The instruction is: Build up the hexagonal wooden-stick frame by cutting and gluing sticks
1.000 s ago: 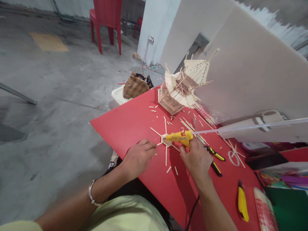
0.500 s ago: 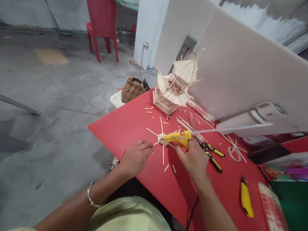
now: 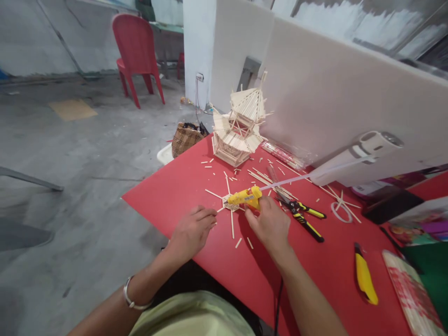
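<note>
My right hand point(image 3: 270, 225) is wrapped round the grip of a yellow hot glue gun point(image 3: 245, 198). A pale glue stick point(image 3: 290, 179) pokes out of the gun's back end, and its nozzle is over the middle of a star-shaped frame of thin wooden sticks point(image 3: 233, 226) lying on the red table. With its fingers together, my left hand point(image 3: 193, 232) pinches the end of the frame's lower-left spoke; the fingertips partly cover it. Short cut stick pieces point(image 3: 249, 243) lie just below the frame.
Behind the frame stands a pagoda-like stick model point(image 3: 238, 130). Yellow-black cutting pliers point(image 3: 304, 217), a tape ring point(image 3: 341, 212) and a yellow utility knife point(image 3: 366, 275) lie to the right on the red table point(image 3: 168, 191). A white cylinder point(image 3: 350, 161) leans by the pale board.
The camera view has shifted, so the scene sits further left. Both hands keep their places at the frame, the glue gun's nozzle still over its middle.
</note>
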Tool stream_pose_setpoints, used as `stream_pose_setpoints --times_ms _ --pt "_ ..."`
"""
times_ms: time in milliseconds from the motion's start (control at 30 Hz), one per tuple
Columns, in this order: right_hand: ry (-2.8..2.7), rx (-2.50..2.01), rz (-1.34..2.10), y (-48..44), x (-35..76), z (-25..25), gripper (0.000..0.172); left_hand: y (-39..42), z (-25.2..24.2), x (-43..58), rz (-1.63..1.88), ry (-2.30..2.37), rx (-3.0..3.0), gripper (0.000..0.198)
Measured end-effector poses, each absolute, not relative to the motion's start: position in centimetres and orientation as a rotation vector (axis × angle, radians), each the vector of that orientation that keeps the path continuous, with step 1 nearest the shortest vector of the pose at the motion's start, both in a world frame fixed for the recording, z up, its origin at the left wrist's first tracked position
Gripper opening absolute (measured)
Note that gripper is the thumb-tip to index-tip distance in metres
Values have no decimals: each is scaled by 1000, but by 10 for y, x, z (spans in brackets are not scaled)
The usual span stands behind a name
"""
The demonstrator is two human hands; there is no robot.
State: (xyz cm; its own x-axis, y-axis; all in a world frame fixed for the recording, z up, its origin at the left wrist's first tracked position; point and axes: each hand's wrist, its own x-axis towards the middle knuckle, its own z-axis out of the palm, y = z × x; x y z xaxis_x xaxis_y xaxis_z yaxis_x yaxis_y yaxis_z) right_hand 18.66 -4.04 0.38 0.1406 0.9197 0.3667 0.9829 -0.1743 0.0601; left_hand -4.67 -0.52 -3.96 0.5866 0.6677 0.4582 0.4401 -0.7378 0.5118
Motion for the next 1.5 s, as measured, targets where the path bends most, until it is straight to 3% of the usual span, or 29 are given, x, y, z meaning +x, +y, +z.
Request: stream_pose_setpoints --times_ms 1500 --pt "-1782 -2222 -419 -56 190 -5 31 -6 -35 -47 955 918 2461 19"
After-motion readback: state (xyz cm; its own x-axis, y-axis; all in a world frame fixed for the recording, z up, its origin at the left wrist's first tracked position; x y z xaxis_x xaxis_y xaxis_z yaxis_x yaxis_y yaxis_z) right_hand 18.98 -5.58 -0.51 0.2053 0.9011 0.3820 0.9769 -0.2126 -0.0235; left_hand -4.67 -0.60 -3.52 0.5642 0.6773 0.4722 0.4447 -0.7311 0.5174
